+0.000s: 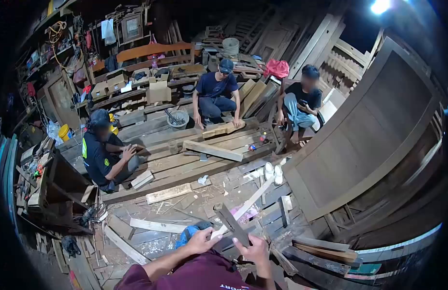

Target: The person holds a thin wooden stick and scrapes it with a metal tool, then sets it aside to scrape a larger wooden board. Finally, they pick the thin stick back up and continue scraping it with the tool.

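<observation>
My left hand (201, 242) is closed around the near end of a long pale wooden strip (249, 203), which slants away up to the right. In my right hand (255, 250) is the lower end of a short, thick dark wooden block (230, 224), tilted up to the left. The block crosses in front of the strip close to my left fingertips. Below my hands shows my maroon shirt (199, 270), and a blue cloth or bag (186, 235) lies just beyond my left hand.
Three people sit or squat around a low plank platform (161, 166) bearing a loose beam (213, 150). A bucket (177, 119) stands behind it. Wood offcuts (158, 225) litter the floor. At right leans a large curved panel (364, 125); several boards (325, 251) lie low right.
</observation>
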Action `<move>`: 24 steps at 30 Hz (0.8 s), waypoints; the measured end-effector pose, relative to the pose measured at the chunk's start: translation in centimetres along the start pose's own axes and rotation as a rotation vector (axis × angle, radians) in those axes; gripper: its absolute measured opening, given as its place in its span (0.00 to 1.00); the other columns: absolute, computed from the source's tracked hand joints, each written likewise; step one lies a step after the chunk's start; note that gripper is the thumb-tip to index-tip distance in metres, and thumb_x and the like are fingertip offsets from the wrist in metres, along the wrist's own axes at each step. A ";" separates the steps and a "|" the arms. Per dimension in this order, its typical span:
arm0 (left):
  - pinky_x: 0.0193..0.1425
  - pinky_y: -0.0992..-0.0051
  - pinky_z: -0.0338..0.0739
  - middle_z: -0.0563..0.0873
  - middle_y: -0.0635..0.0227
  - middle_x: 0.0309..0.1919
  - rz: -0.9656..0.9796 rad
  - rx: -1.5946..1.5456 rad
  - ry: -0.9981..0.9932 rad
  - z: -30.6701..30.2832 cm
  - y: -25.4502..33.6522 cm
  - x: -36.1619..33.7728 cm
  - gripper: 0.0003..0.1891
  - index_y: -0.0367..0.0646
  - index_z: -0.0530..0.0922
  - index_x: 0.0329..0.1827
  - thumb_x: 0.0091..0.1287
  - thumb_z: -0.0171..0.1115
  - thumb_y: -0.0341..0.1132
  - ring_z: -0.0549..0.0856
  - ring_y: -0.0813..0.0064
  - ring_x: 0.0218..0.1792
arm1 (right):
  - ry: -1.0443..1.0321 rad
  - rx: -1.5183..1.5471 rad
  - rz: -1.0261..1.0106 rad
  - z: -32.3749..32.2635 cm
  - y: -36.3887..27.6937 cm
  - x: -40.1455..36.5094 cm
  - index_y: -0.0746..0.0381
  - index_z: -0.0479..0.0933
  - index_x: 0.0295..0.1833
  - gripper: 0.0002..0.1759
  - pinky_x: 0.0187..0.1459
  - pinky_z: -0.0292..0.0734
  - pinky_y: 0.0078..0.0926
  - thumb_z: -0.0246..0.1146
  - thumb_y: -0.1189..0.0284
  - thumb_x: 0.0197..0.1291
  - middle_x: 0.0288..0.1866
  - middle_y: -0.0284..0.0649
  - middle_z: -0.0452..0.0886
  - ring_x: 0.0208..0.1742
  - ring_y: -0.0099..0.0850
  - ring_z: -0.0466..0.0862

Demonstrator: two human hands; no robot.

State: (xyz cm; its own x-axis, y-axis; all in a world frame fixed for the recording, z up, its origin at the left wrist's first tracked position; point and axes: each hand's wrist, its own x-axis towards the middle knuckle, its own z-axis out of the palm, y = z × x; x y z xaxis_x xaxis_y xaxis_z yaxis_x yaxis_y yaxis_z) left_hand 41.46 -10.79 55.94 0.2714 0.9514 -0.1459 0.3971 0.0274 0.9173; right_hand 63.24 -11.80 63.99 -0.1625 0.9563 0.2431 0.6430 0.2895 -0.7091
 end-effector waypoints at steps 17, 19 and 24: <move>0.38 0.57 0.78 0.84 0.47 0.27 0.218 0.217 -0.391 0.9 3.8 9.3 0.27 0.35 0.78 0.44 0.64 0.62 0.57 0.86 0.48 0.32 | 0.484 0.080 0.642 0.2 7.0 -9.7 0.68 0.82 0.36 0.12 0.32 0.76 0.23 0.71 0.69 0.54 0.23 0.36 0.83 0.28 0.17 0.78; 0.37 0.57 0.77 0.83 0.50 0.28 0.235 0.224 -0.450 1.2 4.5 10.2 0.27 0.36 0.78 0.43 0.64 0.63 0.56 0.86 0.51 0.31 | 0.532 0.071 0.767 0.4 7.4 -10.0 0.64 0.83 0.42 0.18 0.32 0.78 0.30 0.72 0.60 0.54 0.24 0.47 0.83 0.26 0.33 0.85; 0.38 0.61 0.77 0.84 0.53 0.30 0.236 0.192 -0.568 1.6 5.1 12.3 0.25 0.39 0.80 0.47 0.64 0.63 0.56 0.85 0.58 0.32 | 0.515 -0.048 0.804 -0.6 5.2 -8.6 0.62 0.83 0.39 0.16 0.29 0.76 0.35 0.72 0.60 0.53 0.22 0.47 0.81 0.25 0.36 0.85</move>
State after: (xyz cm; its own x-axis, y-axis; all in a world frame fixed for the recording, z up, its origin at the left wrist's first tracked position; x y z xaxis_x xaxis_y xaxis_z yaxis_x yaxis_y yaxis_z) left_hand 48.25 0.57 58.24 0.7717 0.6129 -0.1696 0.4055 -0.2688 0.8737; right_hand 68.43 -18.52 58.61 0.6830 0.7295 -0.0359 0.4503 -0.4593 -0.7657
